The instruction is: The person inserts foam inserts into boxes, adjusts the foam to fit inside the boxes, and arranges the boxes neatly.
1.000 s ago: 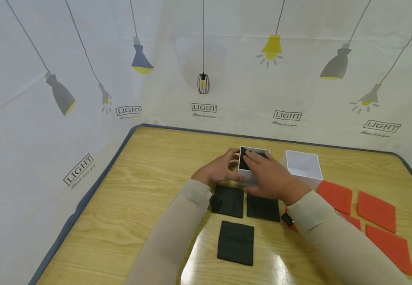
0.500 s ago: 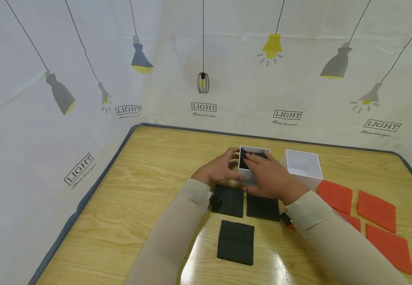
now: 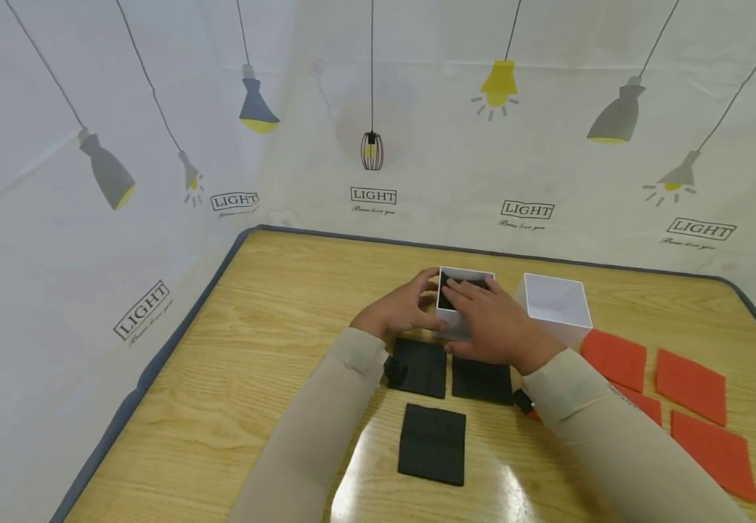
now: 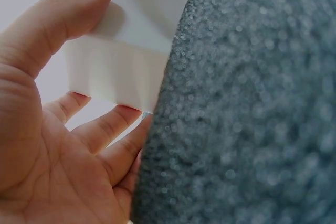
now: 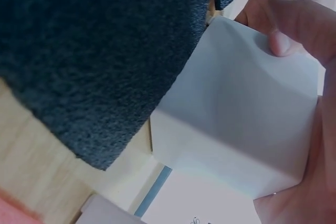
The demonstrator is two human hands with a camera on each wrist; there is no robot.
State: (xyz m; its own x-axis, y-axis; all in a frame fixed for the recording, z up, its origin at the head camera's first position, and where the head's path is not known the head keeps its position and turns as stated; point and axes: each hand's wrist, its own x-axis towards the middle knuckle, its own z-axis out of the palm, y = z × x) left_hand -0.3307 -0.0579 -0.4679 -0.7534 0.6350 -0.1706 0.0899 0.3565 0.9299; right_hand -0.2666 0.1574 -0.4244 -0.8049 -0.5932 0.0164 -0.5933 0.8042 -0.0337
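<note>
A small white open-topped box (image 3: 454, 325) stands toward the table's back, with a black foam piece (image 3: 445, 295) inside it. My left hand (image 3: 405, 303) grips the box from its left, the thumb on the front wall and fingers round the side; the left wrist view shows that white wall (image 4: 118, 69) between thumb and fingertips. Laid over the box's opening, my right hand (image 3: 492, 317) has its fingers extended down onto the black foam. Three black foam squares (image 3: 421, 367) lie on the table in front of the box. One of these fills much of the right wrist view.
A second white box (image 3: 557, 299) with nothing visible inside stands to the right. Several red squares (image 3: 691, 386) lie on the right side of the wooden table (image 3: 234, 378), partly hidden by my right forearm. A curtain printed with lamps (image 3: 430, 109) hangs along the back and left edges.
</note>
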